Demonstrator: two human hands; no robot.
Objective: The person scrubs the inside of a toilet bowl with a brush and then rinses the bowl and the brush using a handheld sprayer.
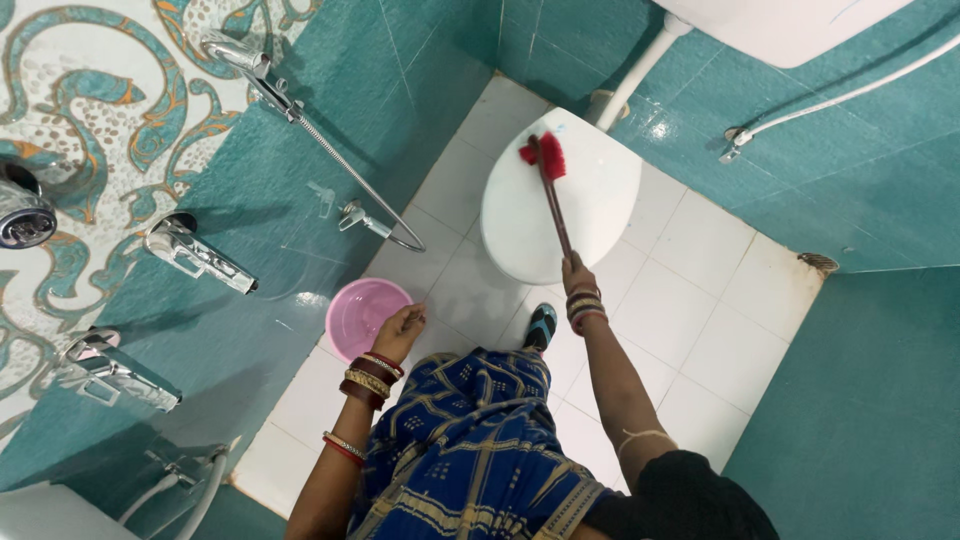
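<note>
On the far left I see chrome taps [190,252] on the teal tiled wall. Next comes a pink bucket [366,315] on the white floor, and just beside its rim my left hand [400,330] hangs loosely curled, grasping nothing. Further right, my right hand [574,275] is clenched around the handle of a red toilet brush [547,170], its bristles resting on the closed white toilet lid [575,205]
</note>
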